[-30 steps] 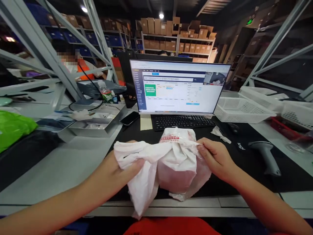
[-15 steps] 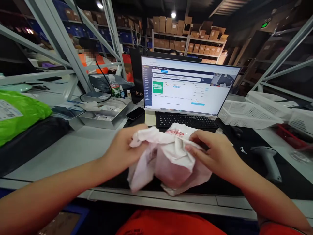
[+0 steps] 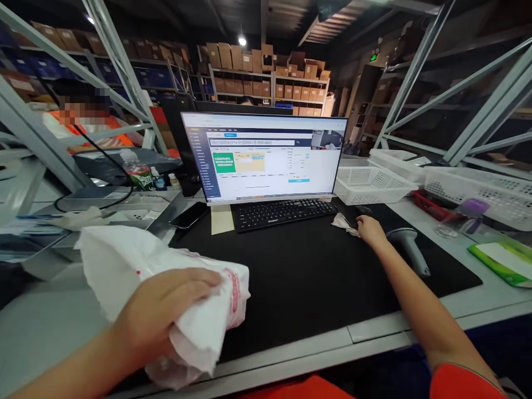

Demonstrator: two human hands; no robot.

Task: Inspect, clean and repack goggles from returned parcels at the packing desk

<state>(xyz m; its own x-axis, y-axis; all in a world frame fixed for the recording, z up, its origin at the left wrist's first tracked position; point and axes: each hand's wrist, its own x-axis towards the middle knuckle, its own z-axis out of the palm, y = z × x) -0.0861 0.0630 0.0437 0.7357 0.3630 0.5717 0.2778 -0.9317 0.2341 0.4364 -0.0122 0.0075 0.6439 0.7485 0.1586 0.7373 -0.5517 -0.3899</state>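
A white plastic bag [image 3: 120,266] with red print lies bunched at the front left, partly over the black mat. My left hand [image 3: 166,302] is closed over it from above, fingers gripping the crumpled plastic. To the right of the keyboard, my right hand [image 3: 369,230] reaches far forward with its fingers drawn together. By those fingertips are a dark thin object and a crumpled whitish scrap [image 3: 344,223]; what exactly the fingers hold is too small to make out. A grey handheld barcode scanner [image 3: 409,249] lies just right of my right wrist.
The monitor [image 3: 266,160] stands at the back behind a black keyboard [image 3: 285,215]. White perforated baskets [image 3: 369,188] are at the right, with a green-and-white packet [image 3: 502,260] nearby. A phone [image 3: 189,215] and a drink bottle [image 3: 136,170] sit left. A person in an orange vest is beyond the frame.
Both hands were on the bag in the middle. My left hand has carried it left and down, while the right let go and moved forward right. The view has turned right.
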